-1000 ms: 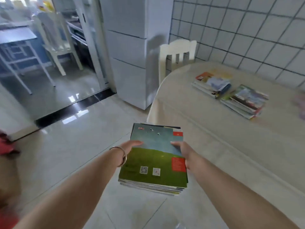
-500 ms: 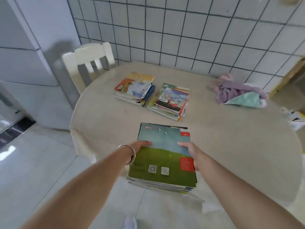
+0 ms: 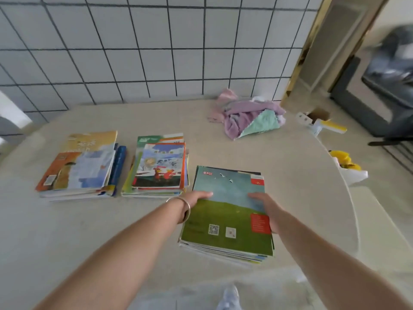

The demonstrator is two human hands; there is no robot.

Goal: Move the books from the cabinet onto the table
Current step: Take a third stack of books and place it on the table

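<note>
Both hands, left (image 3: 196,199) and right (image 3: 264,209), clamp the stack (image 3: 225,218) by its sides, thumbs on top, low over the table (image 3: 290,175). Risk: loose lower books fan out and slip, or stack bumps middle pile (image 3: 159,168).

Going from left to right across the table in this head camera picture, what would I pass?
Orange-cover book pile → red-bordered book pile → green-cover stack, held between the left hand and the right hand → purple and mint cloths.
</note>
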